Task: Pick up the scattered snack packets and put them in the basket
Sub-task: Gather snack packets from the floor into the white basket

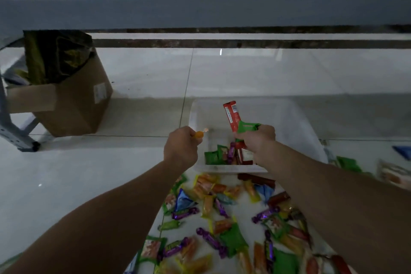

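A translucent white basket (295, 122) stands on the floor ahead, with several green, purple and red packets (224, 155) in its near left corner. My left hand (181, 148) hovers at the basket's left rim, gripping a small orange packet (199, 134). My right hand (258, 140) is over the basket, gripping a long red packet (231, 118) that sticks upward and a green packet (246, 128). Several scattered snack packets (224, 218) in orange, purple, green, blue and dark red lie on the floor between my forearms.
A cardboard box (73, 104) holding dark bags stands at the left beside a grey shelf leg (13, 131). A grey shelf (200, 9) with stocked goods crosses the top. More packets (349, 163) lie to the basket's right. The floor is glossy white tile.
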### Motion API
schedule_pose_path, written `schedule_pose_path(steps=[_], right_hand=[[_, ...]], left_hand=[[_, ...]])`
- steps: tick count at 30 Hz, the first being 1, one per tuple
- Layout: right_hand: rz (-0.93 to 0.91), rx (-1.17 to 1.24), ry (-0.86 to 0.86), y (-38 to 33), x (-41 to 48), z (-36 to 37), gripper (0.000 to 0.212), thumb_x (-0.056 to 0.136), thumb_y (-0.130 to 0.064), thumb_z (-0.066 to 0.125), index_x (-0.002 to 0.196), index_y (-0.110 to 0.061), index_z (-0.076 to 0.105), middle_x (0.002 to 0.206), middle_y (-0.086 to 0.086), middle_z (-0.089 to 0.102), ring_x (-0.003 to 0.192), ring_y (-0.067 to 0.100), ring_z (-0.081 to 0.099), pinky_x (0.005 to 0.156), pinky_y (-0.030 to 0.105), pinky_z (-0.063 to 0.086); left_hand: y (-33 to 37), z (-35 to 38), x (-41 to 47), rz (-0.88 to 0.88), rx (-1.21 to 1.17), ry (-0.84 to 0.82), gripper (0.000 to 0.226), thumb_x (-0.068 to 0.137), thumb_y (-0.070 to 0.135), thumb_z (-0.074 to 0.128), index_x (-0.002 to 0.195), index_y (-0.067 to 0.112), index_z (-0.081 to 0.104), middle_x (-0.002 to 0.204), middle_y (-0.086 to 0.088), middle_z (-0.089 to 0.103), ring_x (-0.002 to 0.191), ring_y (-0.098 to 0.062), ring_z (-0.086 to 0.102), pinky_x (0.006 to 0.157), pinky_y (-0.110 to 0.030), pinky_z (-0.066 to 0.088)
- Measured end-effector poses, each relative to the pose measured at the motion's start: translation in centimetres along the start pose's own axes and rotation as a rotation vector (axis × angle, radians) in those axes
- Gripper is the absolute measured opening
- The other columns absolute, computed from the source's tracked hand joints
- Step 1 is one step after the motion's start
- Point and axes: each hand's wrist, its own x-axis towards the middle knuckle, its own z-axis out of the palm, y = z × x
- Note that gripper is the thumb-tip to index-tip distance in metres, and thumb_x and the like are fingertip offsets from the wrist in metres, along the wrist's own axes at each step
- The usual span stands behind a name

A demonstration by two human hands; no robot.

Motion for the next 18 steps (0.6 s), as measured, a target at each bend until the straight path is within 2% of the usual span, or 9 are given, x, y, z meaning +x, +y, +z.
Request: schedule_pose_path(steps=[4,9,11,13,14,16,17,18], right_hand=[[0.026,-0.005,0.022,1.0,2.5,-1.5,0.026,0.073,-0.009,0.082,0.090,-0.009,0.062,0.091,0.009,0.068,0.084,0.022,0.067,0.075,0.032,0.057],[0.028,0.017,0.004,2.0,3.9,-1.9,0.025,0.073,-0.011,0.083,0.087,-0.010,0.062,0.083,0.004,0.065,0.074,0.016,0.061,0.060,0.023,0.048],[0.029,0.017,-0.003,2.4,4.5,-1.7,0.027,0.073,-0.012,0.082,0.090,-0.010,0.062,0.084,0.004,0.064,0.075,0.015,0.061,0.060,0.023,0.049],[0.035,0.018,-0.006,2.7,5.0,-1.3,0.029,0.073,-0.011,0.082,0.095,-0.010,0.063,0.090,0.005,0.066,0.082,0.018,0.063,0.070,0.028,0.053],[0.037,0.020,-0.004,2.8,5.3,-1.1,0.029,0.073,-0.011,0.082,0.096,-0.010,0.064,0.093,0.006,0.067,0.086,0.020,0.064,0.074,0.029,0.054],[0.042,0.020,-0.004,3.0,5.8,-0.8,0.029,0.074,-0.012,0.082,0.096,-0.011,0.064,0.096,0.007,0.067,0.088,0.021,0.064,0.075,0.028,0.052],[0.047,0.019,-0.004,3.1,6.0,-0.6,0.030,0.074,-0.012,0.082,0.097,-0.010,0.064,0.096,0.007,0.067,0.087,0.020,0.064,0.073,0.027,0.050],[0.054,0.018,-0.003,3.2,6.1,-0.4,0.031,0.074,-0.013,0.082,0.099,-0.010,0.063,0.096,0.007,0.066,0.086,0.020,0.062,0.072,0.026,0.048]], left_hand=[[1.6,2.9,0.5,0.000,-0.019,0.034,0.016,0.093,0.025,0.060,0.099,0.011,0.064,0.095,-0.005,0.065,0.082,-0.018,0.058,0.072,-0.033,0.051],[3.4,5.8,1.2,-0.049,-0.089,0.068,0.018,0.094,0.027,0.059,0.099,0.010,0.061,0.086,0.002,0.057,0.076,-0.012,0.052,0.061,-0.024,0.039],[3.9,6.6,1.8,-0.129,-0.152,0.083,0.017,0.094,0.025,0.059,0.100,0.009,0.060,0.089,0.001,0.058,0.072,-0.009,0.051,0.053,-0.018,0.035],[4.2,7.0,2.5,-0.188,-0.205,0.082,0.019,0.095,0.025,0.057,0.103,0.008,0.059,0.097,-0.004,0.062,0.071,-0.009,0.049,0.050,-0.015,0.032],[4.2,7.1,2.7,-0.202,-0.228,0.077,0.022,0.096,0.025,0.056,0.108,0.008,0.058,0.104,-0.006,0.063,0.076,-0.011,0.052,0.053,-0.016,0.036],[4.1,7.2,2.8,-0.208,-0.266,0.056,0.032,0.097,0.025,0.055,0.124,0.008,0.053,0.122,-0.009,0.059,0.099,-0.020,0.057,0.074,-0.022,0.047],[3.9,7.1,2.7,-0.196,-0.268,0.041,0.038,0.097,0.024,0.055,0.131,0.009,0.049,0.129,-0.009,0.056,0.109,-0.022,0.056,0.083,-0.025,0.048],[3.8,7.0,2.6,-0.175,-0.256,0.022,0.041,0.096,0.022,0.055,0.134,0.011,0.047,0.133,-0.008,0.054,0.113,-0.021,0.055,0.086,-0.026,0.046]])
